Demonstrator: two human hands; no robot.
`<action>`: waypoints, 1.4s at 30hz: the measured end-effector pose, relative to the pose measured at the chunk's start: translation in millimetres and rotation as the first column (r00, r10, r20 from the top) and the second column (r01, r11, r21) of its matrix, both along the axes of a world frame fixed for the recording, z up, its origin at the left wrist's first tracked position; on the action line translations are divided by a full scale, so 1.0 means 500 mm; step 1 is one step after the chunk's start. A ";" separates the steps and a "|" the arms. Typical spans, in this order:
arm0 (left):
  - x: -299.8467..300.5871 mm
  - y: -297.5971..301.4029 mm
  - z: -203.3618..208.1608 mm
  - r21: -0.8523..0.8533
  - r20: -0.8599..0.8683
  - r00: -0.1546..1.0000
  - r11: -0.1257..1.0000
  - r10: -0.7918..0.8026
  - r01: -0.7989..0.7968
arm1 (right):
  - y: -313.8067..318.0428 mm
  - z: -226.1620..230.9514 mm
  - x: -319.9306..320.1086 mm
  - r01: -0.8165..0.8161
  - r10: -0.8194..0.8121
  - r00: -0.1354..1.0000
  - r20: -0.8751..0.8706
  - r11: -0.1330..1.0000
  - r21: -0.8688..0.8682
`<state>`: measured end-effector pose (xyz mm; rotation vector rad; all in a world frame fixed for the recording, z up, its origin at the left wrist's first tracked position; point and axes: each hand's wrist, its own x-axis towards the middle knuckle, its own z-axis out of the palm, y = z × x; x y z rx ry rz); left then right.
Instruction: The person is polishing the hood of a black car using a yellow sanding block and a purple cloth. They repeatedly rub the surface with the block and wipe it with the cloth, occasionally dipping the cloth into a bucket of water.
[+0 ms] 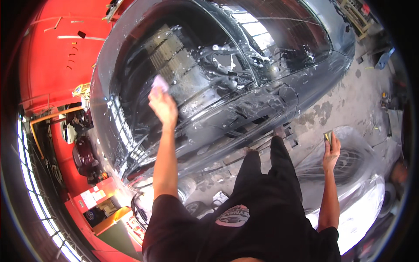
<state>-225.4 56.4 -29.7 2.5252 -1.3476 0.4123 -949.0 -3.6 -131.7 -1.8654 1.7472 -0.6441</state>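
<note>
A dark grey car lies in front of me, its glossy surface wet and streaked with white suds. My left hand reaches over it, fingers closed on a pale pink cloth or sponge, whose exact kind I cannot make out. Whether the pink piece touches the car is unclear. Out to my right, away from the car, my right hand grips a small flat block, yellowish with a dark face, held upright between thumb and fingers.
Clear plastic sheeting covers a large object beside my right arm. A red cabinet stands at the lower left, near a red wall. A translucent container sits by the car on the worn concrete floor.
</note>
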 end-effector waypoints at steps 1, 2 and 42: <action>-0.053 -0.049 -0.003 0.021 0.030 0.999 0.999 -0.044 0.043 | 0.008 -0.004 -0.017 0.029 -0.029 1.000 0.003 0.998 0.051; -0.106 -0.094 -0.017 0.036 0.096 0.989 0.994 -0.108 0.105 | 0.014 -0.007 -0.026 0.010 -0.010 1.000 0.011 0.998 0.057; -0.195 0.281 0.097 -0.458 -0.621 0.640 0.872 -0.453 0.173 | 0.133 0.209 0.567 -0.340 -0.164 0.473 0.866 0.873 0.351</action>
